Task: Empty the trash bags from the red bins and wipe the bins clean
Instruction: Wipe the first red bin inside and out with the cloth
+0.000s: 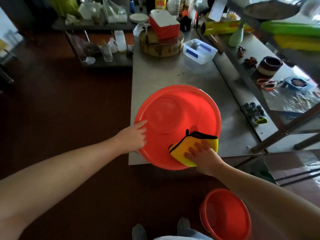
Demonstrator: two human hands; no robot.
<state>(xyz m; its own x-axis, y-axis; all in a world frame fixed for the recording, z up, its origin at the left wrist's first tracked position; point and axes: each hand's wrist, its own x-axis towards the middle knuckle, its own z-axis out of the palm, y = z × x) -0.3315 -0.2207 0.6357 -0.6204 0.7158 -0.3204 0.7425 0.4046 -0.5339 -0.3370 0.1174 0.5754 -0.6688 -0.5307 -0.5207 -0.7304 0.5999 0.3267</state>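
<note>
A large red bin [178, 108] stands on the near end of the steel table [174, 73], its inside bare. My left hand [132, 137] holds its left rim, with the index finger stretched along the inner wall. My right hand [201, 155] presses a folded yellow cloth [190, 144] with black edging flat against the bin's near right inner wall, fingers straight. A second red bin [225, 215] stands empty on the dark floor at the lower right, beside my feet.
At the table's far end are a round wooden block [161, 47] with red boxes on it and a clear plastic tub [199, 51]. A lower steel shelf [259, 94] to the right holds gloves, scissors and a dark jar. A cluttered rack stands at the back left.
</note>
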